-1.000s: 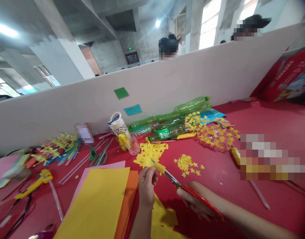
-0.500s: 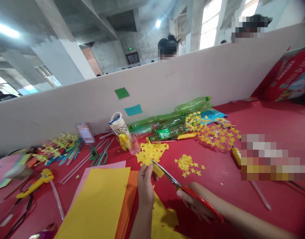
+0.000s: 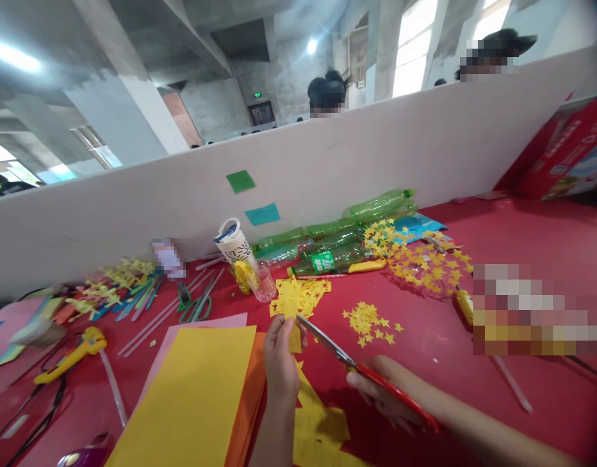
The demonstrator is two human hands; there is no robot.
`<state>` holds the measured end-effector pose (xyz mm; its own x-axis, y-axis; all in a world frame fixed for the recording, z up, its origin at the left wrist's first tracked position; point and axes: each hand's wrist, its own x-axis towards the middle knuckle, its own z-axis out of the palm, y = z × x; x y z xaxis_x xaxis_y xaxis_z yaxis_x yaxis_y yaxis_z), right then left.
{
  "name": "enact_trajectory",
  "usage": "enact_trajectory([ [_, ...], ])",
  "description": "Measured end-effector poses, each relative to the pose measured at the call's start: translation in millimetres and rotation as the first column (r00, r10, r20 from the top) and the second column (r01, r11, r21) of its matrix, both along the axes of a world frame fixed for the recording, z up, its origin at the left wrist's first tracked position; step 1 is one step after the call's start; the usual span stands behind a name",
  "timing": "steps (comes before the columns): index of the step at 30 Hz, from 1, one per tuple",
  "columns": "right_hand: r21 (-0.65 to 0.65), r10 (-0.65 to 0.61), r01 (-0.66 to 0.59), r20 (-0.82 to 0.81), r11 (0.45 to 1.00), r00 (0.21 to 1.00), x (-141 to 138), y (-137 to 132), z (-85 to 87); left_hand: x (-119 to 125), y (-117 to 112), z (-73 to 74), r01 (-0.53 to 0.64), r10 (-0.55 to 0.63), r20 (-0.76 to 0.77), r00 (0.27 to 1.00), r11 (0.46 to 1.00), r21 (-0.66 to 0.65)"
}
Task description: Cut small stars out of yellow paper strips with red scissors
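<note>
My left hand [image 3: 281, 353] pinches a small yellow paper strip [image 3: 295, 338] between thumb and fingers. My right hand [image 3: 376, 389] is closed around the red handles of a pair of scissors [image 3: 335, 348], whose blade tips point at the left fingertips, close beside the strip. Just beyond the left hand lies a heap of yellow paper scraps [image 3: 303, 296] with star-shaped holes. Small cut yellow stars [image 3: 364, 321] are piled to the right of it. Below the hands, larger yellow paper pieces [image 3: 322, 425] rest on the red table [image 3: 474, 402], partly behind my left arm.
Yellow, orange and pink sheets [image 3: 191, 389] are stacked at left. A yellow glue gun [image 3: 72, 357] and green-handled scissors [image 3: 198, 305] lie farther left. Green plastic bottles [image 3: 328, 246], a cup [image 3: 234, 243] and more loose stars [image 3: 425, 259] line the white partition [image 3: 357, 155].
The yellow strip has turned in my left hand and now hangs more upright, apart from the scissor blades. My left hand has shifted slightly left. My right hand is nearly unmoved.
</note>
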<state>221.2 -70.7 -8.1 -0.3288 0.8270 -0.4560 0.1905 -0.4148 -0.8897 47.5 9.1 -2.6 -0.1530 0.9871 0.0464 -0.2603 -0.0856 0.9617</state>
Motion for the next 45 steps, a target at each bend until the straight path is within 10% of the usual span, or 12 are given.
enact_trajectory([
  [12,0.101,0.077,-0.087,0.098,0.991,0.992,13.3,3.4,9.3,-8.4,6.4,-7.9,0.233,-0.233,-0.118,0.965,0.972,-0.009],
  [23,0.065,0.009,-0.016,0.118,0.998,0.993,6.9,4.8,6.7,-8.5,0.9,4.1,0.389,-0.372,0.139,0.918,0.914,-0.117],
  [31,0.091,-0.014,0.001,0.138,0.996,0.990,5.7,6.5,3.8,-9.4,7.1,-0.7,0.387,-0.342,0.274,0.899,0.913,-0.128],
  [45,0.128,0.092,-0.111,0.145,0.986,0.985,14.3,4.2,5.8,-8.8,6.6,5.2,0.141,-0.138,0.030,0.990,0.977,-0.160],
])
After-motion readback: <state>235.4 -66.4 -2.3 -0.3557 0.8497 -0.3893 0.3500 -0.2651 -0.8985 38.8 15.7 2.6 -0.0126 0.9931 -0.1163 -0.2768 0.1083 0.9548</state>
